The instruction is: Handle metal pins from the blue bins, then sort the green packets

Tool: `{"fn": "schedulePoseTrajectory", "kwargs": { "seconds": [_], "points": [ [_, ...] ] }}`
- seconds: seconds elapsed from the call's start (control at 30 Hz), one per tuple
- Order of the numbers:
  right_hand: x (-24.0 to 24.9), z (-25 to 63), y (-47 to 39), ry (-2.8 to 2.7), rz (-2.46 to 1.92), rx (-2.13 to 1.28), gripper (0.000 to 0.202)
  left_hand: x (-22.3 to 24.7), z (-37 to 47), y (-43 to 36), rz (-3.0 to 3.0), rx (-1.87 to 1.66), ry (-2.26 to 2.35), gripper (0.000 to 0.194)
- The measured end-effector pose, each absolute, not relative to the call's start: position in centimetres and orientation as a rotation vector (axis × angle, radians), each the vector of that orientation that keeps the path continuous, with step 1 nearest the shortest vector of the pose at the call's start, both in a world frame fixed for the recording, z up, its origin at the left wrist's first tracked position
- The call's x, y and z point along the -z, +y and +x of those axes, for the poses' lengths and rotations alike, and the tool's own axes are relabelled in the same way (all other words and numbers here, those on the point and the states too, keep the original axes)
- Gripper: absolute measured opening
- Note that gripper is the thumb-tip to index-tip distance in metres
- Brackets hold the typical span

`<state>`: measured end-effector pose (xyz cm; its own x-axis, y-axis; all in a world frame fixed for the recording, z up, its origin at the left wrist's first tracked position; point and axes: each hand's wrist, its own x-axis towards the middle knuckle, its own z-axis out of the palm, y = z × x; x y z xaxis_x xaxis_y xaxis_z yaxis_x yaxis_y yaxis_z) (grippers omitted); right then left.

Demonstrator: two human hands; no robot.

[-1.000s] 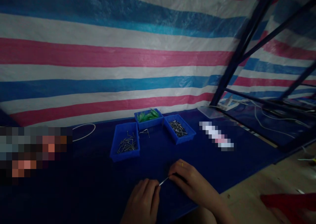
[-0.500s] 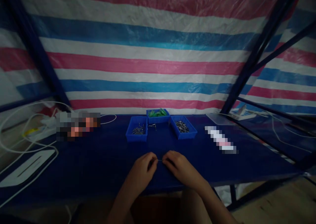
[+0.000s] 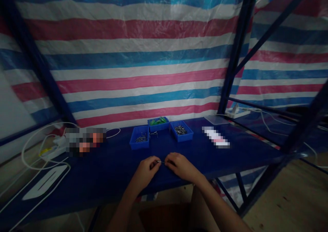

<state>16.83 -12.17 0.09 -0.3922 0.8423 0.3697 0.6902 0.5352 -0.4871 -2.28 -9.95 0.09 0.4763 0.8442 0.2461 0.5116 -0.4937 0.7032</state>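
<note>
A thin metal pin-like piece [image 3: 160,161] spans the small gap between my hands above the front of the table. My left hand [image 3: 146,170] pinches one end of it with thumb and forefinger. At the other end, the fingers of my right hand [image 3: 181,164] are also pinched together. Too little of the piece shows to tell its exact kind. Past my hands stand a left blue box [image 3: 139,145] and a right blue box [image 3: 185,137], both holding small metal pieces. Behind them, a third blue box [image 3: 159,126] contains green plastic pieces [image 3: 157,121].
Several loose metal pieces [image 3: 154,133] lie between the boxes on the blue table [image 3: 102,177]. Blurred-out objects [image 3: 85,141] and white cables are at left, beside a white flat item [image 3: 45,182]. A power strip [image 3: 237,112] sits back right. Blue metal posts [image 3: 234,54] frame the sides.
The camera view has turned and tilted, so the table and boxes appear shifted left on the right side. Both hands keep their pinch, and more of the thin metal piece shows at my left fingertips.
</note>
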Motion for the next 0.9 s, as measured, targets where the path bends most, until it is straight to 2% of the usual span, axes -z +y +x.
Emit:
{"fn": "schedulePoseTrajectory", "kwargs": {
  "seconds": [0.27, 0.47, 0.7, 0.9],
  "points": [
    [-0.05, 16.65, -12.39, -2.22, -1.231, -0.326, 0.008, -0.62, -2.26, -10.51, 2.235, -0.801, 1.028, 0.017],
    [-0.74, 16.81, -12.86, -2.167, -1.21, -0.396, 0.011, -0.68, -2.59, -10.65, 2.065, -0.86, 1.083, 0.013],
    [-0.72, 16.97, -12.91, -2.104, -1.193, -0.462, 0.011, -0.47, -2.45, -10.36, 2.075, -0.756, 1.113, 0.027],
    [-0.84, 16.83, -13.0, -2.098, -1.236, -0.472, 0.009, -0.95, -2.23, -10.64, 2.175, -0.695, 1.121, 0.023]
  ]
}}
